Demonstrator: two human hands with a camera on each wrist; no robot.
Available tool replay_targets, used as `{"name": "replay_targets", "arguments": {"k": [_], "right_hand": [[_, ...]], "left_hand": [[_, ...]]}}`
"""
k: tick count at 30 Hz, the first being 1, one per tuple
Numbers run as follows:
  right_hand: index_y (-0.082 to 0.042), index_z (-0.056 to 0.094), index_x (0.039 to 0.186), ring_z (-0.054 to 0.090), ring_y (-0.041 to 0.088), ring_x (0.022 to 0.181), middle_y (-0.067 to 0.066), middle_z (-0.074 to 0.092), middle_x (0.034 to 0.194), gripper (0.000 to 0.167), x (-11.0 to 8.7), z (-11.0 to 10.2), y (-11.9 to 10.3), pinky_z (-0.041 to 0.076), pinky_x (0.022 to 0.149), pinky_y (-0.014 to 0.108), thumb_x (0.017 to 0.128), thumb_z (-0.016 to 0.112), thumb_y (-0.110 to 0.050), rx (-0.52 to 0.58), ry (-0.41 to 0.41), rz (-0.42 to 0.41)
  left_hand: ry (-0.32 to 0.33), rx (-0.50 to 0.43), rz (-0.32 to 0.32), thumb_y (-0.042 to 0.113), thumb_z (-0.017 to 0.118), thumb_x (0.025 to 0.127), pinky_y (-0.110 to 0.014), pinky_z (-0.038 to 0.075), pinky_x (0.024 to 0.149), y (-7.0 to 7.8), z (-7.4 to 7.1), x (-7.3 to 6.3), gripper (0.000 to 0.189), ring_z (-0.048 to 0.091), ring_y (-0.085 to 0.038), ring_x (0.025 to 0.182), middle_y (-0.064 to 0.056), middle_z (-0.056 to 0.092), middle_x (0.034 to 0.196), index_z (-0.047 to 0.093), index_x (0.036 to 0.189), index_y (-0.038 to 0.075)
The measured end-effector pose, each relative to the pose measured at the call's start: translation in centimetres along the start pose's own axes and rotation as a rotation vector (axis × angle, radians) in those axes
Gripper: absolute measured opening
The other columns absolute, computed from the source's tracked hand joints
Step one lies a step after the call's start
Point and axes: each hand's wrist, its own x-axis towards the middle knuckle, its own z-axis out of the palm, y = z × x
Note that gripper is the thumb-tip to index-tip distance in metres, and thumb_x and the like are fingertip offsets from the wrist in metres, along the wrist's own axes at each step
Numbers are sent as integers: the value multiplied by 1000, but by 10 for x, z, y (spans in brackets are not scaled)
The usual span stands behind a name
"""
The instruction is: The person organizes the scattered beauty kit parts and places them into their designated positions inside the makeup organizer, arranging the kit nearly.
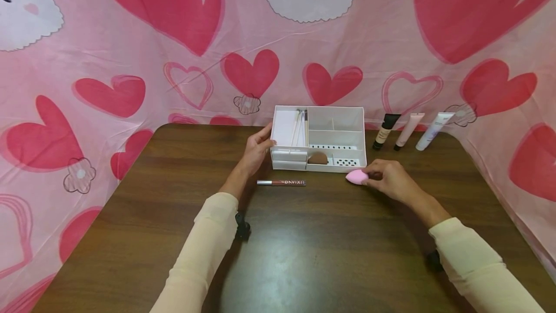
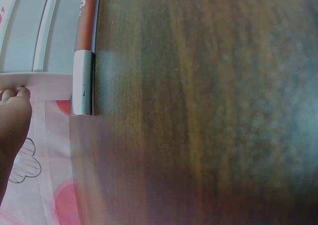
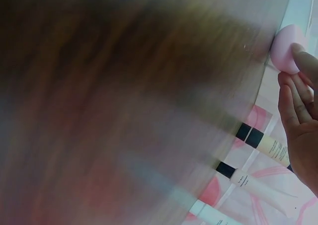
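Note:
A pink makeup sponge (image 1: 357,177) is pinched between the thumb and fingers of my right hand (image 1: 391,180), just in front of the white organizer's right corner. In the right wrist view, the thumb lies against the rounded sponge (image 3: 287,48). My left hand (image 1: 255,151) rests at the left side of the organizer (image 1: 336,168), its fingers along the outer wall. In the left wrist view, the fingertips (image 2: 22,92) touch that wall. A lip gloss tube (image 1: 281,183) with a silver end lies on the table in front of the organizer.
Brushes (image 1: 299,127) stand in the organizer's left compartment, and a brown rounded item (image 1: 317,158) sits in a front one. Right of it stand a black-and-beige tube (image 1: 384,132), a pink tube (image 1: 409,132) and a white tube (image 1: 434,132). A heart-patterned cloth (image 1: 299,42) hangs behind the wooden table (image 1: 326,235).

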Motion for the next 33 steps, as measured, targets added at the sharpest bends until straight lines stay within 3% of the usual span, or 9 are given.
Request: {"name": "replay_targets", "arguments": {"k": [16, 24, 33], "right_hand": [[2, 79, 99, 67, 12, 79, 8, 77, 88, 25, 2, 1, -2, 58, 68, 25, 75, 86, 0, 30, 11, -10], [2, 79, 94, 68, 12, 81, 10, 77, 88, 22, 12, -7, -9, 49, 72, 5, 73, 86, 3, 56, 86, -34], [2, 79, 97, 67, 6, 76, 12, 77, 87, 23, 33, -14, -11, 56, 68, 14, 75, 86, 0, 53, 96, 7]], "left_hand": [[-1, -18, 2, -15, 41, 90, -9, 47, 96, -2, -1, 2, 69, 33, -30, 146, -21, 24, 168, 24, 157, -8], [-1, -45, 6, -16, 41, 89, -9, 47, 95, -2, 0, 2, 70, 29, -30, 148, -22, 22, 168, 22, 156, -9], [5, -42, -3, -16, 41, 91, -9, 47, 96, -1, 1, 1, 69, 31, -28, 147, -21, 23, 168, 23, 157, -8]]}}
